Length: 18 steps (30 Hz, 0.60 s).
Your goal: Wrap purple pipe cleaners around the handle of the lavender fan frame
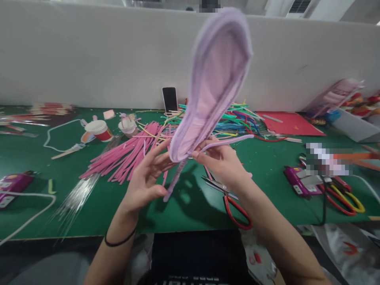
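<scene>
A tall lilac ear-shaped piece with a pink inner face, edged with fuzzy pipe cleaner, stands upright in front of me, slightly blurred. My left hand pinches its twisted lilac stem between thumb and fingers at the base. My right hand is closed on the base from the other side, with a loose lilac pipe cleaner end running out to the right over its fingers. A black band sits on my left wrist.
On the green mat lie a pile of pink pipe cleaners, a heap of mixed coloured ones, red-handled scissors, a phone, paper cups, a glue gun, a red sheet and more scissors.
</scene>
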Motion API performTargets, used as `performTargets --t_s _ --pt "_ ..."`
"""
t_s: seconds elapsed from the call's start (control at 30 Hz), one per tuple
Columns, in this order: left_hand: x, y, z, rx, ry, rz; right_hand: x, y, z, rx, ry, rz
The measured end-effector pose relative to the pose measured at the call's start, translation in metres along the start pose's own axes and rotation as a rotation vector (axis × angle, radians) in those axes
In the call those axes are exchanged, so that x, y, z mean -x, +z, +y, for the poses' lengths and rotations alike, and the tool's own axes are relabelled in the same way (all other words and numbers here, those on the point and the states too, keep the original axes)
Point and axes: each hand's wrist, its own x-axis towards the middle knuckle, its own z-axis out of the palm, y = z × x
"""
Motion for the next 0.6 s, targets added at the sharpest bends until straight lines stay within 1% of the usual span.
performTargets --t_s 0.03,0.1,0.13,0.23,0.3,0.4,0.5,0.6 --pt "-0.002 0.007 0.005 -0.07 -0.017 0.009 -0.001 -0.001 -0.001 0.085 -0.028 -0.015" --pt "-0.006 0.022 0.009 -0.201 -0.024 0.169 -0.004 -0.001 -0.004 0.244 -0.07 -0.004" --pt "-0.008 0.029 0.009 -0.178 -0.017 0.2 -0.005 -0.001 -0.006 0.298 -0.082 0.014" --pt "-0.013 0.044 0.004 0.04 -0.055 0.234 -0.007 0.0 -0.01 0.348 -0.094 0.045" --pt "-0.014 0.049 -0.001 0.155 -0.07 0.265 -0.007 0.002 -0.01 0.334 -0.115 0.068" --pt "-0.012 0.052 -0.004 0.198 -0.036 0.311 -0.007 0.009 -0.006 0.349 -0.181 0.17" --pt "-0.01 0.055 -0.004 0.127 0.014 0.343 -0.005 0.018 -0.001 0.347 -0.206 0.234" --pt "-0.009 0.056 -0.003 -0.016 0.076 0.392 -0.003 0.024 0.003 0.33 -0.18 0.262"
